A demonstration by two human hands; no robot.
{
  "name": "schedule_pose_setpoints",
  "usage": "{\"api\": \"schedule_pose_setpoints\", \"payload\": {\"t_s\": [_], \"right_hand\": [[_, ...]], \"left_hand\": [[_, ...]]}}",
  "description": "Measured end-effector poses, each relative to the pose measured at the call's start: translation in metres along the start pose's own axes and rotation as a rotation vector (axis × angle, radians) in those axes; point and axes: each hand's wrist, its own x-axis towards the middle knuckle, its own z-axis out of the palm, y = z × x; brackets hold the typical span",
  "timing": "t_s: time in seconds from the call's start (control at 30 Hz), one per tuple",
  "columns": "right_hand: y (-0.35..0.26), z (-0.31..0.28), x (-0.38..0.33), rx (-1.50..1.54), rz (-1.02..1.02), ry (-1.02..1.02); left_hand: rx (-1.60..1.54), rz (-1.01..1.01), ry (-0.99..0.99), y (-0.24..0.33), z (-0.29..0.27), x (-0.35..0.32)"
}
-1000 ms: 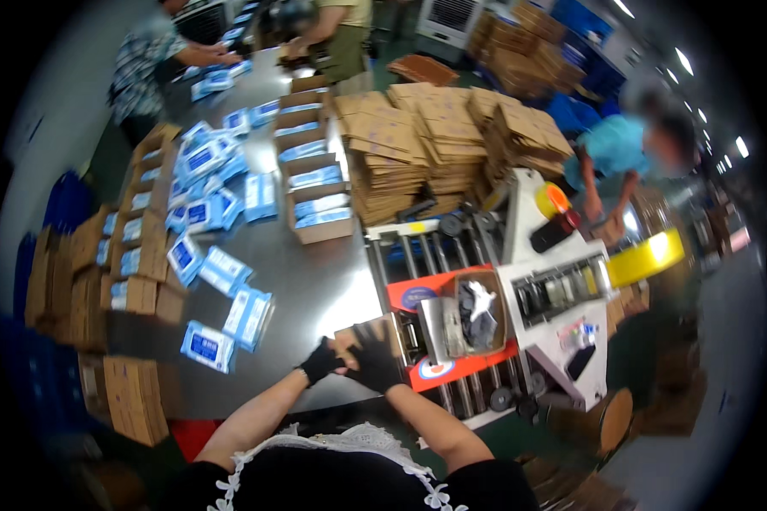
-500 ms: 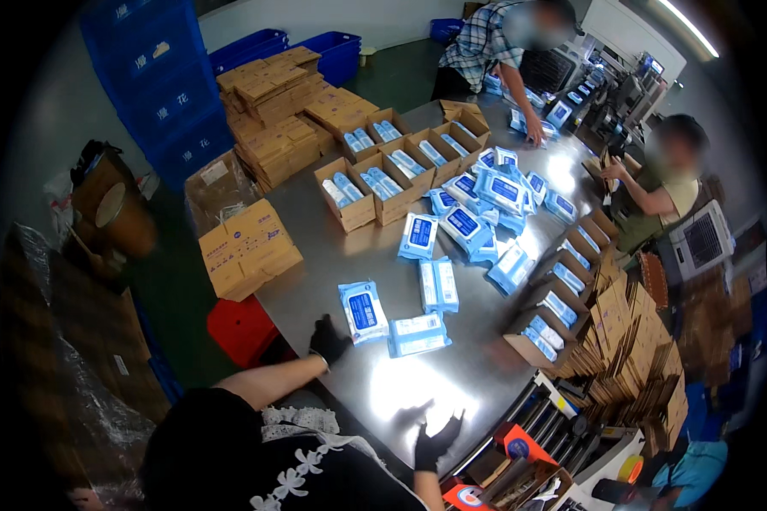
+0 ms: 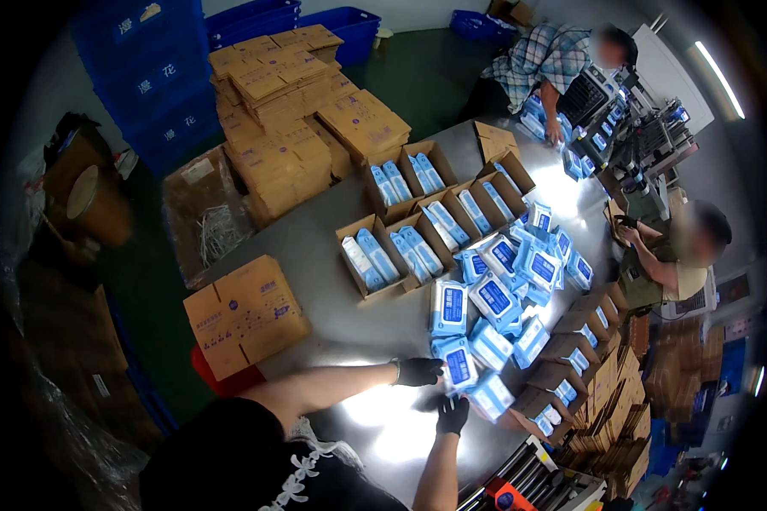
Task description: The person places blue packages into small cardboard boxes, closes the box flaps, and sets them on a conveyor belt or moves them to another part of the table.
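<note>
My left hand [image 3: 419, 371], in a dark glove, reaches across the metal table with fingers stretched to the left edge of a blue-and-white wet wipes pack [image 3: 458, 364]. My right hand [image 3: 452, 416], gloved too, is just below it, fingers apart, at the near-left side of another wipes pack [image 3: 491, 396]. Whether the fingertips press on the packs is hard to see. Both packs lie at the near end of a loose heap of wipes packs [image 3: 496, 295]. Neither hand appears to grip anything.
Open cartons [image 3: 368, 285] holding upright packs stand beyond the heap, with more cartons [image 3: 544, 413] along the right edge. A flattened carton [image 3: 247, 317] lies at the left corner. Stacked cardboard [image 3: 273, 162] rises behind. Two co-workers [image 3: 544, 64] are at the far side.
Both hands have come forward to the packs, the left one moving right. The nearest packs now lie closer to the heap. My view has shifted.
</note>
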Motion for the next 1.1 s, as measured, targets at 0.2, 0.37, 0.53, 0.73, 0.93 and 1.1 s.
{"api": "schedule_pose_setpoints", "payload": {"t_s": [0.2,0.37,0.53,0.73,0.93,1.1], "right_hand": [[-0.070,0.170,-0.038,-0.551,-1.174,-0.109],[-0.113,0.357,-0.073,-1.359,-1.436,-0.083],[-0.158,0.386,-0.021,-1.531,-1.224,-0.060],[-0.157,0.366,-0.014,-1.434,-1.298,-0.301],[-0.138,0.271,-0.026,-1.524,-1.500,-0.621],[-0.148,0.180,-0.088,-1.607,-1.349,-0.838]], "left_hand": [[0.522,0.201,0.818,0.111,-0.301,0.059],[1.272,0.043,0.388,0.090,-0.399,0.154],[1.243,-0.566,-0.230,0.082,-0.392,0.205],[1.255,-0.126,0.447,0.026,-0.353,0.156],[1.126,-0.354,0.631,0.063,-0.253,0.073],[0.948,-0.523,0.633,0.113,-0.145,0.007]]}}
